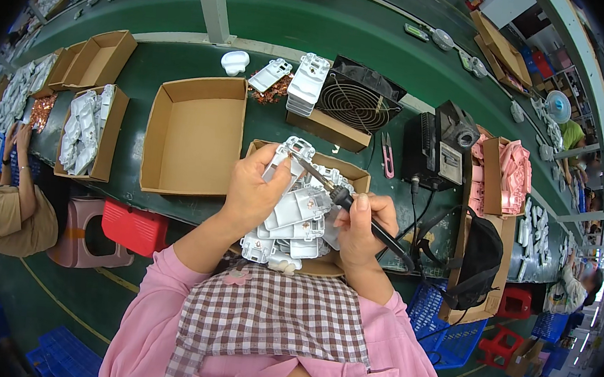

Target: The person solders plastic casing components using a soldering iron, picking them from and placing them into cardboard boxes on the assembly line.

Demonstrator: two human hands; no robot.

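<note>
My left hand (253, 190) is closed on a small white plastic housing (298, 145), held up over a cardboard box (357, 177). My right hand (366, 231) grips the black handle of a soldering iron (341, 195). The iron's tip points up and left, at the housing close to my left fingertips; whether it touches cannot be made out. Below both hands, a heap of white plastic housings (298, 213) fills the box, several with small copper-coloured pieces in them.
A cardboard tray (193, 136) stands at left. Beyond my hands are stacked white housings (309, 78), copper-coloured bits (273, 91) and a black fan (359, 96). Pink-handled snips (388, 157) lie beside a black soldering station (435, 150), its cable trailing right. A co-worker (16, 214) sits far left.
</note>
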